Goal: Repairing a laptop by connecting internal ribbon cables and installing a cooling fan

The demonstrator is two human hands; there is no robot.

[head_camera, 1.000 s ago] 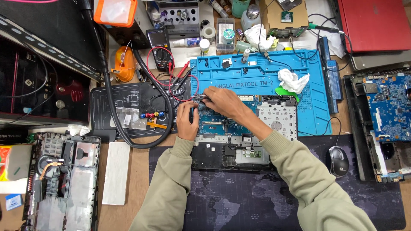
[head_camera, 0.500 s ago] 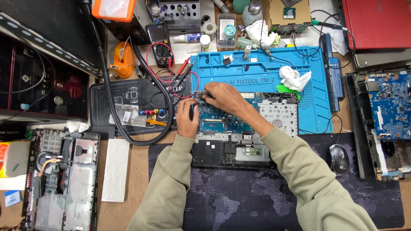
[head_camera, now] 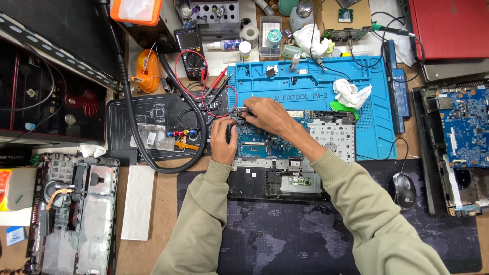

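Note:
An opened laptop base (head_camera: 265,173) with a blue circuit board (head_camera: 254,147) lies in the middle, partly on a blue repair mat (head_camera: 367,122). My left hand (head_camera: 222,142) is curled over the base's left edge, with something dark under the thumb. My right hand (head_camera: 267,114) reaches across the board to its far left corner. There its fingertips pinch a small metal hinge piece (head_camera: 237,110). Both forearms wear olive sleeves. My hands hide the corner's details.
A black mat (head_camera: 153,127) with a thick black cable, a multimeter (head_camera: 192,56) with red leads, and an orange tape holder (head_camera: 145,71) sit to the left. At the lower left lies a stripped laptop chassis (head_camera: 71,214). To the right are a mouse (head_camera: 405,189), another blue board (head_camera: 466,132) and a red laptop (head_camera: 448,25).
Both hands stay at the laptop's far left corner, with only small finger movements. The view has shifted slightly.

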